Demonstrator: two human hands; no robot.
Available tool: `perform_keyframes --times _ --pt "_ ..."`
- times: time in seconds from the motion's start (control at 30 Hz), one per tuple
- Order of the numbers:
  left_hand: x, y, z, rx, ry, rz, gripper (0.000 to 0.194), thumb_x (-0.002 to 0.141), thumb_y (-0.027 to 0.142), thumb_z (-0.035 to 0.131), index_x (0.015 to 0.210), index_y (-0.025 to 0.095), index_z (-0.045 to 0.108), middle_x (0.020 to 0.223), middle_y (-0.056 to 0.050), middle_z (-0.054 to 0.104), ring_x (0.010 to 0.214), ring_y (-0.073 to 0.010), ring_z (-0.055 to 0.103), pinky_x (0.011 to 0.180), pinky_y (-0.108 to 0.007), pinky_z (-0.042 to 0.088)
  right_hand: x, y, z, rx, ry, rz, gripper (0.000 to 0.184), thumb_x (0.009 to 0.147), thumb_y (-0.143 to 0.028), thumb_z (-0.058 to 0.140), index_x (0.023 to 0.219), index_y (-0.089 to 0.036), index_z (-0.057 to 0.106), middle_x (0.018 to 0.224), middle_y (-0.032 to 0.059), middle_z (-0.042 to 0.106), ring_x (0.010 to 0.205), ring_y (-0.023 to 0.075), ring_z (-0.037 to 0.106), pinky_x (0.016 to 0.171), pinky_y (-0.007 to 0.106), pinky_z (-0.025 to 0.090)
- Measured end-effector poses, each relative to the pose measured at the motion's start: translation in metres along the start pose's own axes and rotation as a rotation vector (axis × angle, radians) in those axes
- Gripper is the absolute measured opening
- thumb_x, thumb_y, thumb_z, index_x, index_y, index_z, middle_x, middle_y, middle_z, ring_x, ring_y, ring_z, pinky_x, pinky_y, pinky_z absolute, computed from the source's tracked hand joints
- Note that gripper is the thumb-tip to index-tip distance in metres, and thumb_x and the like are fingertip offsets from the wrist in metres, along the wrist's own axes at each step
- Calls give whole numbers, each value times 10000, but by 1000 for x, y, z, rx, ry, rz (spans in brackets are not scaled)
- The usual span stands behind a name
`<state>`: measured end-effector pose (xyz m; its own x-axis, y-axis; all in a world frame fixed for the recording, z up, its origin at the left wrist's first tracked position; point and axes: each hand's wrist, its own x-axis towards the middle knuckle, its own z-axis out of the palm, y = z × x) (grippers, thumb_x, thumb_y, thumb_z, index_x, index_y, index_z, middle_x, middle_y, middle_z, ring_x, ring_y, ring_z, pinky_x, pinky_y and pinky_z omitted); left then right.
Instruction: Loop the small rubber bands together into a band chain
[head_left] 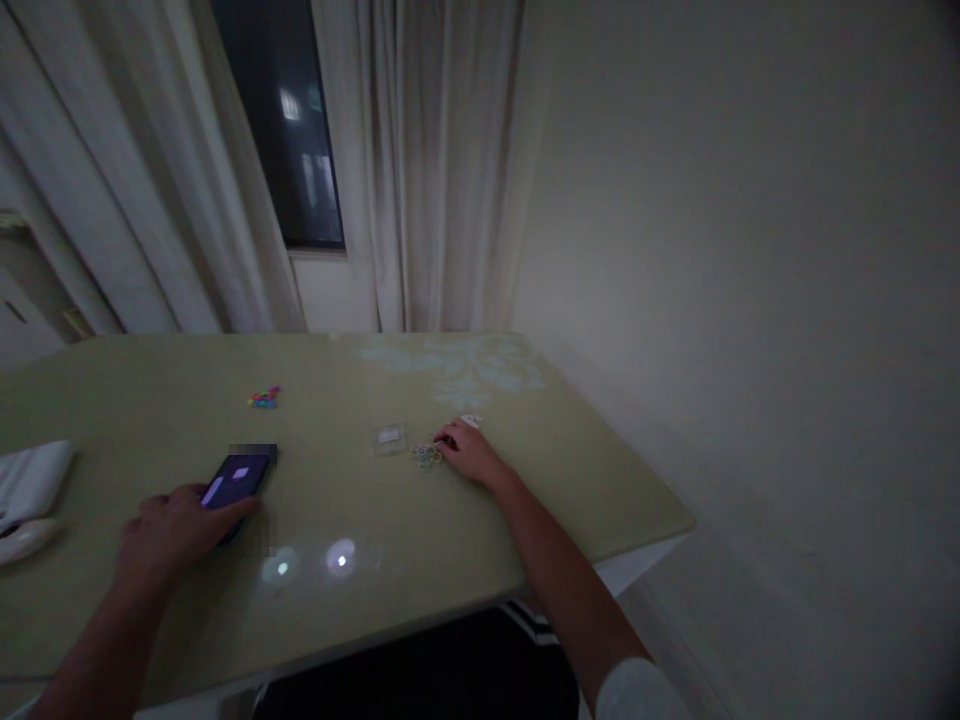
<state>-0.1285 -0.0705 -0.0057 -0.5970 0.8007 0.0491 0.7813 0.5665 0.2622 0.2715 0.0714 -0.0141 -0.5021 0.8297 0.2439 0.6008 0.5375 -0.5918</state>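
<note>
My left hand (176, 525) rests on the pale green table (360, 390), fingers curled around the near end of a dark phone (236, 478) whose screen glows purple. Farther right, my right hand (469, 452) lies palm down on the table. Its fingertips touch a small pile of coloured rubber bands (426, 456). A small clear plastic packet (390, 439) lies just left of the bands. Whether the right fingers pinch a band is hidden.
A little heap of bright coloured bits (264, 398) lies at the table's middle left. A white folded cloth or pouch (30, 480) sits at the left edge. Curtains (435, 170) and a dark window (289, 120) stand behind; a bare wall is on the right.
</note>
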Motion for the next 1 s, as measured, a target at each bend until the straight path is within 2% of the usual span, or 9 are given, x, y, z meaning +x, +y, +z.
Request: perform_keyframes --times 0.1,0.17,0.23,0.33,0.43,0.5,0.6,0.73,1.0 --pt "-12 25 -9 30 71 -70 908 815 741 437 1380 42 559 1477 -398 489 1292 -631 492 909 -718 446 0 0 1 1 7 2 139 961 -87 692 1046 -161 774 1004 58 659 895 161 584 856 284 448" --pt "-20 52 -12 0 106 24 910 862 730 411 1477 62 478 1550 -385 422 1352 -631 436 938 -743 420 0 1 2 2 11 4 144 965 -87 686 1054 -162 770 999 57 660 899 161 587 851 281 446" --pt "-25 86 -10 -60 62 237 792 895 669 451 1448 110 544 1522 -298 520 1340 -546 515 1012 -665 441 0 2 2 2 13 5 146 965 -81 682 1057 -156 767 994 59 667 907 165 593 852 280 446" --pt "-32 142 6 -183 -97 547 509 965 524 499 1297 184 683 1230 -121 752 1036 -280 738 926 -374 554 1 3 2 -3 15 1 152 950 -48 682 1037 -143 762 987 63 683 937 174 602 875 285 445" --pt "-40 188 29 -235 -204 746 362 964 436 672 1207 169 708 1129 -87 766 879 -204 734 882 -385 580 2 3 1 -5 19 -6 175 942 -26 679 1032 -151 761 991 59 698 932 172 607 868 278 446" --pt "-46 207 43 -248 -213 815 350 973 423 711 1207 164 693 1187 -89 734 975 -219 719 912 -433 584 1 4 0 -6 23 -11 180 935 -28 691 1031 -162 764 989 53 705 914 169 610 850 272 448" --pt "-51 219 57 -268 -212 861 277 994 395 701 1148 164 700 1166 -76 722 1015 -226 706 928 -455 586 0 4 0 -6 28 -15 166 929 -40 711 1011 -171 771 971 49 715 904 173 616 846 275 449" --pt "-52 217 67 -334 -207 879 229 1025 367 660 1123 165 705 1126 -63 721 996 -214 703 914 -438 588 0 3 0 -2 31 -13 125 936 -68 723 979 -172 777 960 54 721 904 179 619 852 283 450" --pt "-46 212 73 -428 -221 856 219 1027 360 665 1109 162 711 1083 -55 742 967 -206 722 902 -431 604 1 2 0 19 63 3 120 936 -88 738 994 -183 783 962 48 729 889 169 635 838 274 464"
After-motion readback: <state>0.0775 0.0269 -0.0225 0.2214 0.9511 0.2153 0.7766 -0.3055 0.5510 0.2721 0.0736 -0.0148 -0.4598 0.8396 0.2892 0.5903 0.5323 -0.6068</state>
